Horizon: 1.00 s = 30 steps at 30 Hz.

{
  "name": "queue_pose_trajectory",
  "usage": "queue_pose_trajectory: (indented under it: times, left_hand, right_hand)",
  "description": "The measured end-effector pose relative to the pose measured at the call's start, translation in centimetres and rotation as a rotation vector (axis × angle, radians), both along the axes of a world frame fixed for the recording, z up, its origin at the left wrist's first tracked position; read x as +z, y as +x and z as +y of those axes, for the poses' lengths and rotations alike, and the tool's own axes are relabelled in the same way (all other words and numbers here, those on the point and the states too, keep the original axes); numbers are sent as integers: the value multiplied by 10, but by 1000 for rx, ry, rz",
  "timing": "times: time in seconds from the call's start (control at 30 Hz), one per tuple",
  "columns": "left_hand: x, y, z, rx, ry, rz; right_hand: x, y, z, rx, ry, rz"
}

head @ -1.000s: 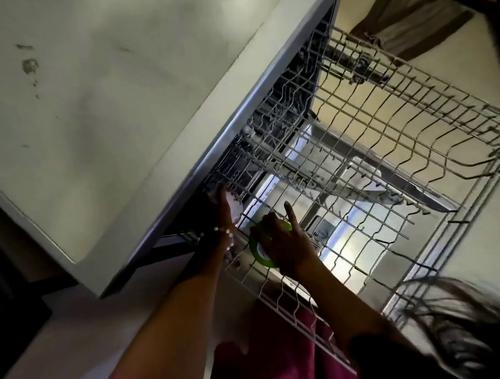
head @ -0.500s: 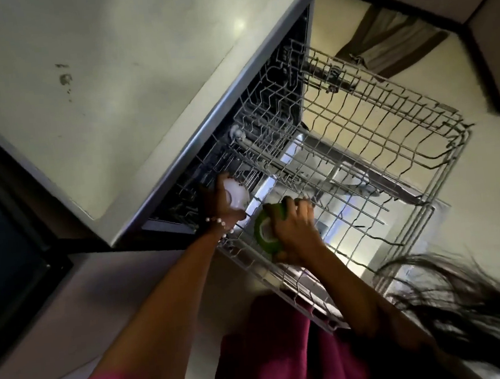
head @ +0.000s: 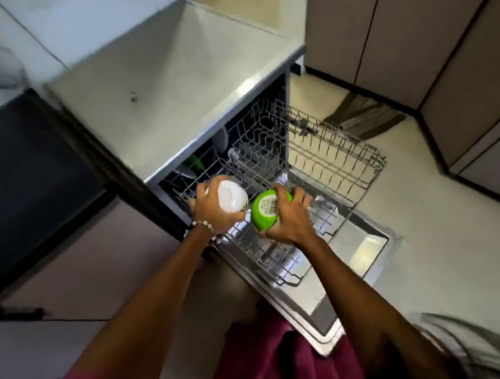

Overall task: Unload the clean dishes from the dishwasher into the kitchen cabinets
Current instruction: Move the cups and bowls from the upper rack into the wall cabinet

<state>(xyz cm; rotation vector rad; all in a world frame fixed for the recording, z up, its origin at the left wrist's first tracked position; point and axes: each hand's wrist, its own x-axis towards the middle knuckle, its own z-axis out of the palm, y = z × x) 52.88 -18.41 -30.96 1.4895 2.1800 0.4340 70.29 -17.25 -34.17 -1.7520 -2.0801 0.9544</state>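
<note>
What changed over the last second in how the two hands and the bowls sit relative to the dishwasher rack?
Both bowls have come up out of the rack. The left hand now holds the white bowl bottom-up above the wires; the right hand, which had only been reaching for the green bowl, now grips it, labelled base showing. The upper rack stays pulled out and the dishwasher door open.

Your right hand point(head: 288, 216) covers half the green bowl point(head: 264, 210), and its label is too blurred to read. Deep in the dishwasher point(head: 238, 147), a plate point(head: 221, 140) and something green point(head: 196, 163) sit mostly hidden under the countertop point(head: 171, 83).
</note>
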Motion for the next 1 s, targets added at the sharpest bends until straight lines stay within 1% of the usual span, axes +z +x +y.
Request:
queue_pose_trajectory:
  times: [0.1,0.2,0.4,0.47,0.53,0.67,0.77,1.0]
  left_hand:
    - [41,-5,-32,31,64,-48]
    - [82,-21,-55,49,187,-47]
    - [167,-79,-94,272,370,-179]
    - [199,-112,-114,352,459,-188]
    - [229,-145,-128,401,531,-174]
    - [284,-218,-151,495,667,-166]
    - [322,-279,-170,564,760,-109]
    - [424,-404,-213,589,979,26]
  right_hand:
    - [48,1,-9,60,43,36]
    - [95,-7,-13,100,83,85]
    - [191,-60,-23,260,188,219]
    - [224,-98,-31,352,212,278]
    - [253,-136,-36,401,224,337]
    - [306,-217,-40,475,254,545]
    - [344,-282,-40,538,256,647]
    - [430,-407,-38,611,359,794]
